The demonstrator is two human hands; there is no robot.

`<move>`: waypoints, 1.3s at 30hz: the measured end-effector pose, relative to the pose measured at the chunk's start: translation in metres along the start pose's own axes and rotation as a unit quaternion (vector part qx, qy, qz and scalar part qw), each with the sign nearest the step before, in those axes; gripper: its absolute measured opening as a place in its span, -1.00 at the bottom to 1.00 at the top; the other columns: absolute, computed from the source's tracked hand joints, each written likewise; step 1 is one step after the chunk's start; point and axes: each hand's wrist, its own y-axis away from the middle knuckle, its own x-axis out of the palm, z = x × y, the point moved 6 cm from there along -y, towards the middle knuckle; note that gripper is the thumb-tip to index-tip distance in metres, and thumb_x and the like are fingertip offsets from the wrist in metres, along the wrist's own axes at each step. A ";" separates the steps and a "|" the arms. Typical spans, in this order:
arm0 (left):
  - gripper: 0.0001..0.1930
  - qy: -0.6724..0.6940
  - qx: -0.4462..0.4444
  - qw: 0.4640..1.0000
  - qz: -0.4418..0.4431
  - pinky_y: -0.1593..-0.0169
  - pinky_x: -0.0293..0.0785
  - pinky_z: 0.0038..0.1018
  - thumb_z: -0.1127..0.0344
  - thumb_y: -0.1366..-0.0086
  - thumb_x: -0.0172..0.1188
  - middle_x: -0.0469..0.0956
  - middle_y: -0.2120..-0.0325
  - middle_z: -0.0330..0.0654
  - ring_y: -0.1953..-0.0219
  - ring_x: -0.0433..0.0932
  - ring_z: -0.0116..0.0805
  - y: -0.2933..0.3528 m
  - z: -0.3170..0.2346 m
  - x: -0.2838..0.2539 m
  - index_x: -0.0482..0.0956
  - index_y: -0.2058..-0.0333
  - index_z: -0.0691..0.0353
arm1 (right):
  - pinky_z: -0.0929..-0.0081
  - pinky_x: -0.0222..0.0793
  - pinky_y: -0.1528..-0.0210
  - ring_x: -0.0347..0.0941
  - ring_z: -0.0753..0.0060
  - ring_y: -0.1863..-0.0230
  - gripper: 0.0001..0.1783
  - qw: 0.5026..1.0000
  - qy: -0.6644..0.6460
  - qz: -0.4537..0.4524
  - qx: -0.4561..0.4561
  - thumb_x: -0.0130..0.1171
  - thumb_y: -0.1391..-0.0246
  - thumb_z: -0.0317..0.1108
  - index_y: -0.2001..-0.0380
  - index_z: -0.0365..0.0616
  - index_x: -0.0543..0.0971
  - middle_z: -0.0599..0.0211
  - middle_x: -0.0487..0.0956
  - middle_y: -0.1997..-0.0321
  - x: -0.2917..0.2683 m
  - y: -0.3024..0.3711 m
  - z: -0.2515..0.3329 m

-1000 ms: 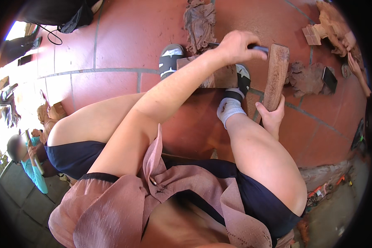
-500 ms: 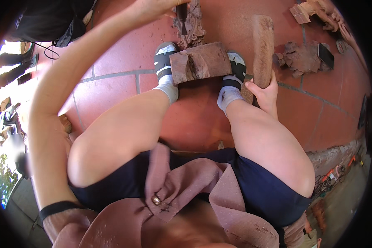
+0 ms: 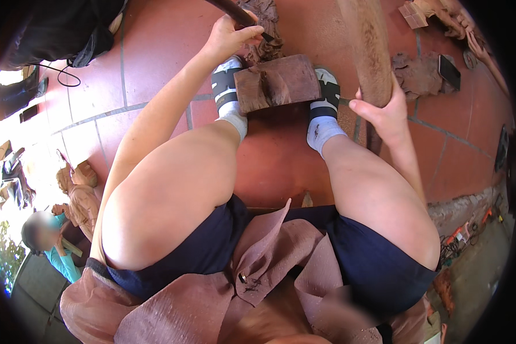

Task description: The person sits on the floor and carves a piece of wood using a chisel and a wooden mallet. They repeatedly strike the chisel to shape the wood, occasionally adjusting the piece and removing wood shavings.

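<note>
Chisel [image 3: 229, 11] tilts in the left hand [image 3: 226, 41], grip curled round it, just beyond the wood block [image 3: 295, 86] between the feet [image 3: 328, 94]; right hand [image 3: 391, 117] wraps a wooden club [image 3: 368, 51]. Looks like positioning; next move calls for steady aim.

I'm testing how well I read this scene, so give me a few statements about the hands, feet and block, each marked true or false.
1. The left hand holds a long dark tool. True.
2. The right hand is empty. False: the right hand grips a thick wooden bar.
3. A wooden block sits between the feet. True.
4. Both feet are bare. False: they wear socks and sandals.
</note>
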 end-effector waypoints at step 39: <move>-0.80 -0.019 0.048 0.998 0.019 0.10 0.47 -0.56 0.64 -0.16 0.21 0.55 0.33 -0.30 0.24 0.52 -0.54 0.016 -0.005 0.023 0.50 0.25 0.26 | 0.29 0.48 0.13 0.57 -0.01 0.16 -0.32 0.923 0.243 0.056 -0.293 0.37 0.30 -0.46 -0.01 -0.18 0.38 0.01 0.56 0.21 0.007 -0.032 0.137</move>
